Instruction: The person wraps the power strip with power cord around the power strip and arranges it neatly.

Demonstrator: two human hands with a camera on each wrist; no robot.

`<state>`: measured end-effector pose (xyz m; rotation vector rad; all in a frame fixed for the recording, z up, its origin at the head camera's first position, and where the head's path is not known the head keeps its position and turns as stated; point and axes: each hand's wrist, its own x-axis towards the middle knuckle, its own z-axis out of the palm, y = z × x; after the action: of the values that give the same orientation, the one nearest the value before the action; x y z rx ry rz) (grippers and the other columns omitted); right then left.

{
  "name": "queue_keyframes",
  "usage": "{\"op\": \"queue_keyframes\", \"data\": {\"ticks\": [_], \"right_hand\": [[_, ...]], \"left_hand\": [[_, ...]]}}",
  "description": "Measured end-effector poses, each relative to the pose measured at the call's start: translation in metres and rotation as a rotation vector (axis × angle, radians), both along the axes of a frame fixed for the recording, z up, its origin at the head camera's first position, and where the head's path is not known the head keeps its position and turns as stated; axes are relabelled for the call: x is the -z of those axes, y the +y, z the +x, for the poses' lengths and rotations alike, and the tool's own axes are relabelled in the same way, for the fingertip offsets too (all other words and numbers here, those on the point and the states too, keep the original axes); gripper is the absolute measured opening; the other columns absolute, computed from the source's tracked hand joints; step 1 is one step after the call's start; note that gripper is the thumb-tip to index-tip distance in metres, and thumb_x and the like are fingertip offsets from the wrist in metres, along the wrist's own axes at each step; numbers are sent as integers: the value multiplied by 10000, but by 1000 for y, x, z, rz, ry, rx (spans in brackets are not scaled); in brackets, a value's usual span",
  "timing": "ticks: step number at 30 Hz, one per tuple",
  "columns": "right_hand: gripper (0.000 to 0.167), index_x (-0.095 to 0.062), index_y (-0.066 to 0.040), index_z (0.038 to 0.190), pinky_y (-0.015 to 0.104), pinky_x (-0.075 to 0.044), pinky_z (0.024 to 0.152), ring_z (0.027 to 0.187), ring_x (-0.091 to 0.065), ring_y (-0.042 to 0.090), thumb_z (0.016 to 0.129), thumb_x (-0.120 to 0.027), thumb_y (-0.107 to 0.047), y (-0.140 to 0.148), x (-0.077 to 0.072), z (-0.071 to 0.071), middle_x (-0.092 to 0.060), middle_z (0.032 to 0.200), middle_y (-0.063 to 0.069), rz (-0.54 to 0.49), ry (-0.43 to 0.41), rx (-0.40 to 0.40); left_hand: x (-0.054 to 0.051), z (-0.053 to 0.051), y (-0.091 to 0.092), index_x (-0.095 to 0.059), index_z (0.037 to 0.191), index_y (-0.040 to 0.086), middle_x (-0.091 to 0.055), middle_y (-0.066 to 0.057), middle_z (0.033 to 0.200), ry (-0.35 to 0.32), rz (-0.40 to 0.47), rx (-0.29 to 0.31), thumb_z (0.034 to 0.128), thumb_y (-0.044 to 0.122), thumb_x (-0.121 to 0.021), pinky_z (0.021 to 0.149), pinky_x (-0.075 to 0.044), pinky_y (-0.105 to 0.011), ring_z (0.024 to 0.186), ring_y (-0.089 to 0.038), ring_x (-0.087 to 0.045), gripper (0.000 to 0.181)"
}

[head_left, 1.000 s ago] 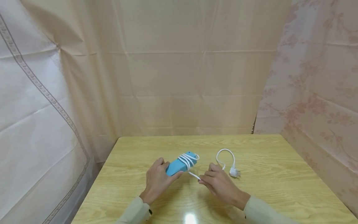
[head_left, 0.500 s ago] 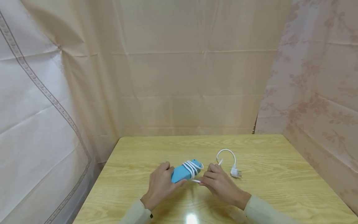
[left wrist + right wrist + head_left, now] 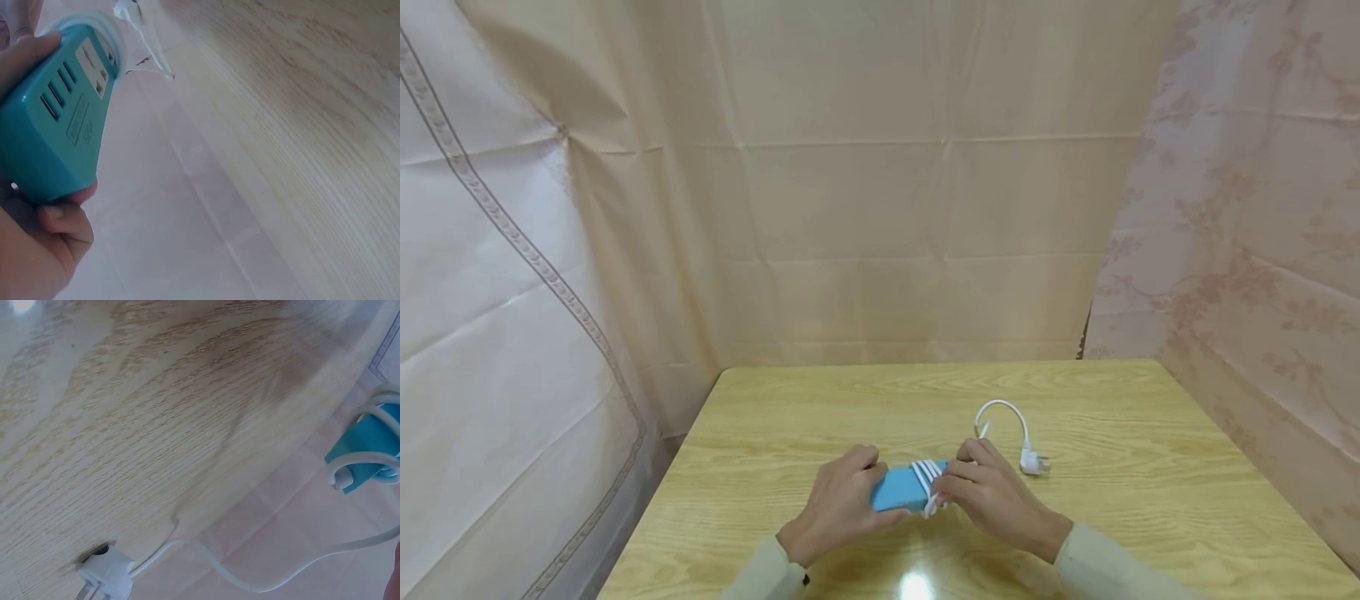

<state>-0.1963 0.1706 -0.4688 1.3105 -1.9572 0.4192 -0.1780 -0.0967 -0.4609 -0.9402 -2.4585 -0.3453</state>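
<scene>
A blue power strip (image 3: 897, 489) is gripped at its left end by my left hand (image 3: 842, 507). Turns of white cord (image 3: 927, 477) lie around its right part. My right hand (image 3: 996, 498) pinches the cord close against that end. In the left wrist view, the strip (image 3: 59, 119) shows slots and sockets, with left-hand fingers (image 3: 65, 228) beneath it. The right wrist view has the wrapped strip (image 3: 369, 447) at the right edge and the loose cord (image 3: 300, 569) running to a white plug (image 3: 107, 572); only a sliver of the right hand shows there.
The plug (image 3: 1033, 461) lies on the wooden table (image 3: 1150, 467) right of the hands, its cord curving up behind the right hand. Beige cloth (image 3: 895, 208) hangs behind the table, with a patterned cloth (image 3: 1247, 250) at the right and a white one (image 3: 490, 333) at the left.
My left hand has moved right and slightly down with the strip, which has turned more level. Its wrapped end now meets my right hand, and the cord span between them has shortened.
</scene>
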Motion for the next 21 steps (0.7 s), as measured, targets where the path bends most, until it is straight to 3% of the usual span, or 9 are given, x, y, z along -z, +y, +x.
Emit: {"op": "queue_keyframes", "data": {"ticks": [7, 14, 21], "right_hand": [[198, -738, -198, 962, 286, -334, 777, 823, -454, 131, 995, -633, -363, 0, 1, -5, -681, 944, -137, -72, 37, -76], [162, -744, -186, 968, 292, -355, 789, 838, -498, 139, 989, -669, -328, 1, 0, -8, -707, 970, -100, -90, 58, -163], [144, -749, -176, 1008, 294, -389, 851, 900, -530, 129, 907, -763, -278, 2, -4, -7, -718, 1014, -110, -61, -44, -230]], "left_hand": [[-2, 1, 0, -768, 859, 127, -420, 107, 816, -28, -26, 60, 703, 597, -896, 563, -324, -106, 694, -22, -363, 511], [-4, 2, 0, -785, 902, 139, -386, 134, 809, -109, -18, 125, 731, 618, -867, 572, -308, -85, 692, 2, -360, 515], [-4, 3, -3, -805, 956, 124, -424, 135, 846, -138, -12, 185, 750, 630, -850, 594, -319, -59, 719, 21, -381, 548]]}}
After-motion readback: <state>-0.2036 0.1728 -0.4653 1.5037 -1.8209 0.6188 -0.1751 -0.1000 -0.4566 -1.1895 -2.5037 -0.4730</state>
